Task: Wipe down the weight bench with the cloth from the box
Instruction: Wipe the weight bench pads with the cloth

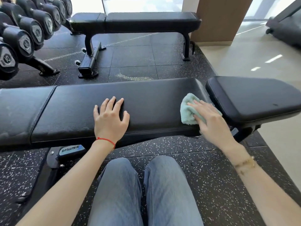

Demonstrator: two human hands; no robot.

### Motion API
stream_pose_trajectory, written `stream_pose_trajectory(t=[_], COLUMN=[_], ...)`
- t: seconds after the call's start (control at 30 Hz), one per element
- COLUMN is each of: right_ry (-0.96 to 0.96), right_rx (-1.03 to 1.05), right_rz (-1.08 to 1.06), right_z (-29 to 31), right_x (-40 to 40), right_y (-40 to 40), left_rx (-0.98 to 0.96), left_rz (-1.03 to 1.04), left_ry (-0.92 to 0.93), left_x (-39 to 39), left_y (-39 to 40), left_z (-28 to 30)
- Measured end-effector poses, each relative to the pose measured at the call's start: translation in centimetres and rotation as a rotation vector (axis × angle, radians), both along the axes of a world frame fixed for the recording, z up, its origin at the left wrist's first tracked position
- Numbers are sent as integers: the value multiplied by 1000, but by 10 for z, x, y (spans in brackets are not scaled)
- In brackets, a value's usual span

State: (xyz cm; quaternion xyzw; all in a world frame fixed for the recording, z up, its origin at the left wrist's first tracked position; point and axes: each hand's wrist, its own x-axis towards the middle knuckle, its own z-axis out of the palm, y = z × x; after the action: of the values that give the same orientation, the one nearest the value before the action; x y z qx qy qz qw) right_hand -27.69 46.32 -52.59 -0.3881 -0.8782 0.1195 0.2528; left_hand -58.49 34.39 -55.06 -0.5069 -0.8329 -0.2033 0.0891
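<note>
Wiping weight bench [154,98]
My left hand [110,119] spread flat at 9 o'clock; right hand [210,119] presses cloth [189,111], fingers straight.

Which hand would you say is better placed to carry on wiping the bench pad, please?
The right hand, I'd judge: it presses the cloth onto the bench pad, while the left hand rests flat and bare.

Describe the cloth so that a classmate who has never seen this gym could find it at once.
Start at the long black weight bench nearest the camera. Follow its pad rightward to the gap before the separate seat pad. There the right hand presses a crumpled cloth, the only pale mint-green, fluffy thing among black upholstery.
</note>
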Motion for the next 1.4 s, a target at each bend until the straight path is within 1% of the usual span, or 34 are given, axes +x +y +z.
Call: stream_pose_trajectory(t=[0.07,0.17,0.23,0.33,0.4,0.47,0.53,0.6,0.7,0.77,0.83,0.93,1.03,1.1,1.13,1.2,1.3,1.37,1.4], right_ry=[-11,-26,-48,-49,-31,-12,-12,-58,-136,-168,-167,-152,-128,-124,-113,-121,-165,-166,-163], right_rx=[-7,-135,-119,-8,-7,-8,-16,-37,-82,-102,-80,-54,-68,-59,-51,-48,-35,-18,-20], right_rz=[-65,-258,-275,-107,8,71,56,-20,-144,-204,-125,138,298,323,290,144,-65,-83,-40], right_z=[4,10,7,3,-1,-4,-1,3,11,15,15,9,6,5,6,10,18,21,20], right_x=[-9,-27,-36,-34,-25,-15,-12,-20,-49,-78,-108,-125,-93,-61,-48,-35,-56,-88,-105], right_y=[36,83,86,35,-12,-35,-14,29,99,121,113,62,13,1,8,36,79,80,70], left_rx=[-8,-1,6,5,2,-5,-18,-26,-21,-13,-11,-17,-13,-7,-2,3,4,8,11], left_rz=[0,-3,-5,-1,-2,-2,-4,-3,7,11,9,4,-2,-5,-4,2,11,16,17], left_ry=[0,-9,-14,-17,-18,-16,-9,-7,-4,-5,-2,3,5,4,3,-3,-7,-15,-19], left_x=[0,0,0,1,0,0,0,0,1,1,0,-1,-3,-3,-3,-1,0,1,1], left_y=[0,-1,-1,-1,-1,-2,-2,-1,-1,-1,-1,-1,-2,-2,-1,-1,0,0,0], left_z=[0,1,2,3,2,2,2,2,3,3,3,2,1,1,1,1,1,2,3])
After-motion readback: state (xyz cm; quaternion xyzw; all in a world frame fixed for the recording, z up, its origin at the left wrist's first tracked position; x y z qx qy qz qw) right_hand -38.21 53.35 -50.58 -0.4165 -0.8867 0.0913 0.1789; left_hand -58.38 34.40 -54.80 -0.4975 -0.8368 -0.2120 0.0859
